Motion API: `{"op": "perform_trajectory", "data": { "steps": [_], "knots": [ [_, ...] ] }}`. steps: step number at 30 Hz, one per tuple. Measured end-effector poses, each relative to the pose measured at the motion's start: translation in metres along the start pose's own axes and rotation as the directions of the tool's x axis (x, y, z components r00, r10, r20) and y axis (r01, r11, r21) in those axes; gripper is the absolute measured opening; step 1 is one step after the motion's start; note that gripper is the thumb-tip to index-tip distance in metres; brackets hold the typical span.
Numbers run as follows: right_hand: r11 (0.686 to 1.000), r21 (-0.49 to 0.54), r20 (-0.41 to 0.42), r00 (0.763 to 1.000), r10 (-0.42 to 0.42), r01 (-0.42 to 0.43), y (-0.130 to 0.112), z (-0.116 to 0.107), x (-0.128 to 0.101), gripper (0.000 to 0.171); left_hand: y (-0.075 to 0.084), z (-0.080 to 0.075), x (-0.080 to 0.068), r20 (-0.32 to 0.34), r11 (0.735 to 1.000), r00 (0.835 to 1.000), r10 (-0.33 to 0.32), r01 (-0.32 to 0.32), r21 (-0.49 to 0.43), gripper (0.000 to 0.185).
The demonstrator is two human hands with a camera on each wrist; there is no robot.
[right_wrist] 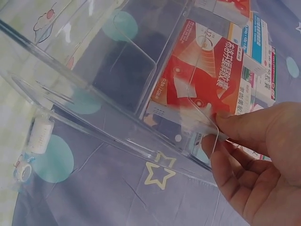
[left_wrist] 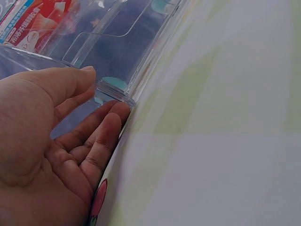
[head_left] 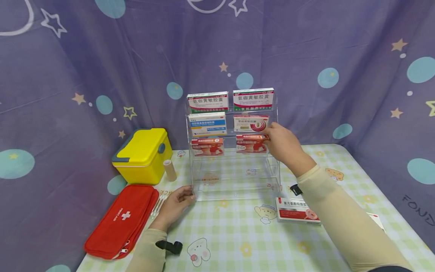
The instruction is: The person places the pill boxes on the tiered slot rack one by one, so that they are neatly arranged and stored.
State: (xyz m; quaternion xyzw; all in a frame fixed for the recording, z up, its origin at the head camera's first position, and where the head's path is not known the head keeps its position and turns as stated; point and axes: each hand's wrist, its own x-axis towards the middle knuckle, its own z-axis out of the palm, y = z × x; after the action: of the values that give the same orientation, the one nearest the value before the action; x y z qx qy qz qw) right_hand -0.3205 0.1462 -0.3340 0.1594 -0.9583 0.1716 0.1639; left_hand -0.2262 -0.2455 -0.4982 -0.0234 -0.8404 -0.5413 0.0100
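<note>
A clear tiered display rack [head_left: 234, 196] stands on the table with medicine boxes on its upper three tiers. My right hand [head_left: 283, 145] is at the rack's right side, thumb and fingers pinching the end of a red medicine box [head_left: 249, 144] on the third tier. In the right wrist view the thumb lies at the corner of that red box [right_wrist: 202, 70], with the fingers curled beyond the clear lip. My left hand [head_left: 175, 207] is at the rack's lower left corner. Its relaxed fingertips [left_wrist: 121, 108] touch the base corner there, with the thumb a little apart from them.
Left of the rack are a yellow box [head_left: 146, 155], a beige cylinder [head_left: 170, 170], a red first-aid pouch [head_left: 119, 223] and several cotton swabs [head_left: 158, 206]. A white-and-red medicine box [head_left: 297, 210] lies right front; another pale box [head_left: 376, 219] is partly hidden by my right sleeve.
</note>
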Motion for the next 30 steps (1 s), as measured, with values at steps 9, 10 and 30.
{"op": "perform_trajectory", "data": {
  "steps": [9, 10, 30],
  "knots": [
    [0.998, 0.060, -0.054, 0.998, -0.024, 0.027, 0.008, -0.010, -0.015, 0.034, -0.028, 0.000, 0.012, 0.015, 1.000, 1.000, 0.020, -0.019, -0.013, 0.044],
    [0.997, 0.074, -0.072, 0.997, -0.029, 0.034, 0.012, -0.013, -0.019, 0.034, -0.028, 0.000, 0.012, 0.013, 1.000, 1.000, 0.024, -0.023, -0.011, 0.044],
    [0.949, 0.220, 0.200, 0.963, 0.182, -0.225, 0.179, -0.028, -0.191, 0.051, -0.029, -0.001, 0.014, 0.002, 1.000, 1.000, 0.017, -0.017, 0.006, 0.044]
  ]
}}
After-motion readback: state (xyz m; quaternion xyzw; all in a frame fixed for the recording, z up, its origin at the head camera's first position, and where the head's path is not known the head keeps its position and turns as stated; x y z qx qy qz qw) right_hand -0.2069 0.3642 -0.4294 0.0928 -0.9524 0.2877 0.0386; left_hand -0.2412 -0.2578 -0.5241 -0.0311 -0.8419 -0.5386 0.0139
